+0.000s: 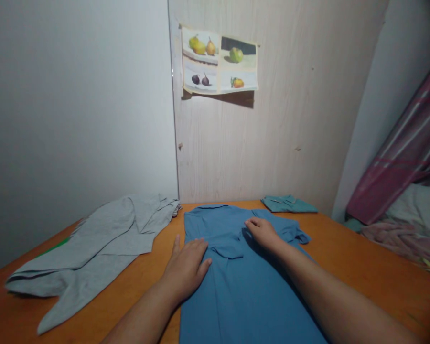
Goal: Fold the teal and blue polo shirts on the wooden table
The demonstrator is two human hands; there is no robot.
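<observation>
A blue short-sleeved shirt (236, 296) lies lengthwise on the orange table. Its left side is turned inward, and one sleeve (227, 246) rests across the middle. The other sleeve (295, 231) sticks out to the right. My left hand (189, 267) is flat along the shirt's left edge, fingers stretched out, their tips at the turned-in sleeve. Over the upper middle of the shirt is my right hand (263, 233), fingers curled together and a dark shadow beneath it. No cloth shows in that hand, though its fingertips are partly hidden.
A grey garment (103, 234) is spread loosely on the left of the table (358, 282), with a bit of green (55, 247) under it. A folded teal garment (290, 204) sits at the back right. Beyond the right edge are a pink curtain (390, 153) and heaped cloth (404, 239).
</observation>
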